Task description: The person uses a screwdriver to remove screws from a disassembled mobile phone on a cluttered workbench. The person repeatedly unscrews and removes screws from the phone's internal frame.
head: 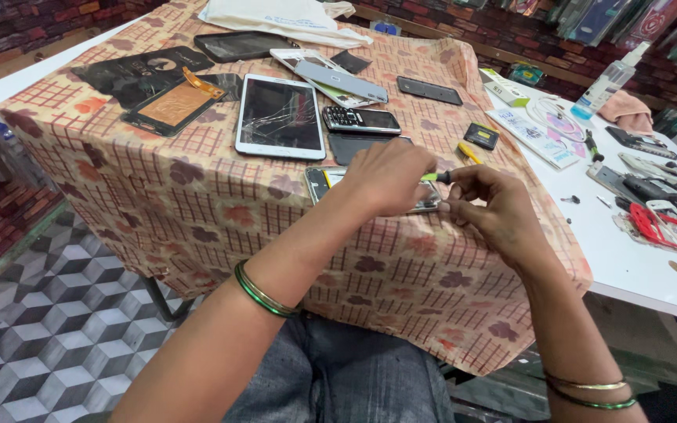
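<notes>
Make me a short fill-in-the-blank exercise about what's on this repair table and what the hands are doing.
1. The white tablet on the patterned cloth has a ______ screen.
2. The left hand and right hand work on an opened ______ at the cloth's near edge.
3. The small screwdriver between the hands has a ______ handle.
4. The bangle on the left wrist is ______.

Missing words: cracked; phone; green; green

tablet: on the table, behind the hands
keypad phone: right of tablet
spray bottle: far right
</notes>
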